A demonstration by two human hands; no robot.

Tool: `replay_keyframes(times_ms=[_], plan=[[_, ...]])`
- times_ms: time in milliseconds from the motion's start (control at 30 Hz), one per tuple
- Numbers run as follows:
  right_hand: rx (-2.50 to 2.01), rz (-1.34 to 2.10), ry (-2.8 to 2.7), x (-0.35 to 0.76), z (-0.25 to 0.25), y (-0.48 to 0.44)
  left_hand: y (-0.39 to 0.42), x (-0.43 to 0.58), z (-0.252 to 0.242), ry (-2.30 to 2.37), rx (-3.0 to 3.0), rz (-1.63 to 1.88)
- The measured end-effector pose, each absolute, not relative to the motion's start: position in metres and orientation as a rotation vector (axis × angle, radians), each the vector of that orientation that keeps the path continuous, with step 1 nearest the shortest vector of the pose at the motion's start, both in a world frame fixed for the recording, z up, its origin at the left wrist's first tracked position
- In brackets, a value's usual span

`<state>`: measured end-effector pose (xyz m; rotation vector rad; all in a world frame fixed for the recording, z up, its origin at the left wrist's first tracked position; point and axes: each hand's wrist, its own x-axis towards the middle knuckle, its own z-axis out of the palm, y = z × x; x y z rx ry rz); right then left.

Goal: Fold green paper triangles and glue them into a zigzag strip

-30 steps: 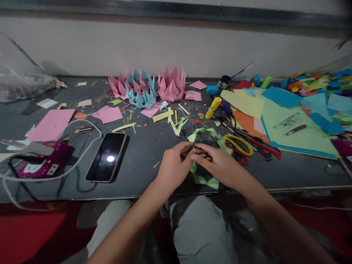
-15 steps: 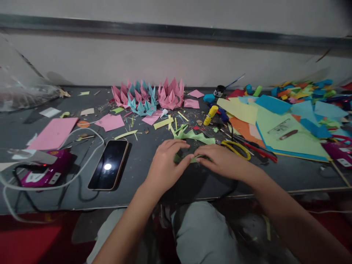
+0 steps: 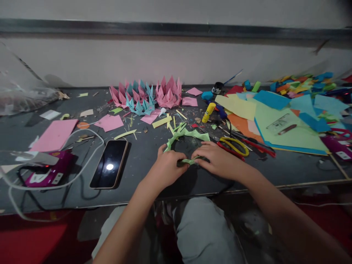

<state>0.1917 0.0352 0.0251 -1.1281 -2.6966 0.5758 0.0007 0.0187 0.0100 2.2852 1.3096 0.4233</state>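
A light green folded paper strip (image 3: 189, 134) with a zigzag edge curves on the dark table in an arc beyond my hands. My left hand (image 3: 172, 164) pinches its near part at the left. Opposite it, my right hand (image 3: 213, 158) grips the same green paper, fingers bent round it. A short stretch of the paper shows between the two hands; the rest there is hidden by my fingers. Red-handled and yellow-handled scissors (image 3: 235, 146) lie just right of my right hand. Pink paper crowns of points (image 3: 169, 93) and a blue one (image 3: 141, 104) stand at the back.
A phone (image 3: 110, 165) lies left of my hands, beside a white cable (image 3: 82, 176) and a purple power box (image 3: 52, 170). A yellow glue stick (image 3: 208, 112) stands tilted behind. Coloured paper sheets (image 3: 291, 126) cover the right side. Pink sheets (image 3: 56, 134) lie at the left.
My left hand has shifted slightly left and down, its fingers closing on the near part of the green strip. More of the strip's arc shows now. The view has moved a little.
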Motion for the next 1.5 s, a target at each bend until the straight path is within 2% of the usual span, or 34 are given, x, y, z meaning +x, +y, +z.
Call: replay_keyframes(times_ms=[467, 633, 733, 900, 1067, 1233, 1367, 1500], plan=[[-1.180, 0.543, -2.677, 0.184, 0.005, 0.029, 0.017, 0.005, 0.008, 1.362, 2.433, 0.290], [-1.249, 0.416, -2.713, 0.194, 0.001, 0.029, 0.022, -0.003, 0.010, 1.369, 2.366, 0.373], [-1.238, 0.505, -2.711, 0.204, 0.007, 0.025, 0.026, -0.012, 0.014, 1.399, 2.237, 0.436], [-1.360, 0.626, -2.225, 0.223, 0.015, 0.043, 0.027, -0.017, 0.013, 1.433, 2.233, 0.483], [-1.599, 0.540, -1.445, 0.233, -0.003, 0.126, 0.029, -0.013, 0.008, 1.409, 2.247, 0.511], [-1.591, 0.601, -1.509, 0.227, -0.028, 0.186, 0.029, -0.012, 0.007, 1.425, 2.238, 0.513], [-1.642, 0.581, -1.623, 0.219, -0.037, 0.188, 0.028, -0.010, 0.006, 1.409, 2.233, 0.514], [-1.732, 0.534, -1.841, 0.209, -0.026, 0.179, 0.027, -0.008, 0.005, 1.402, 2.222, 0.516]])
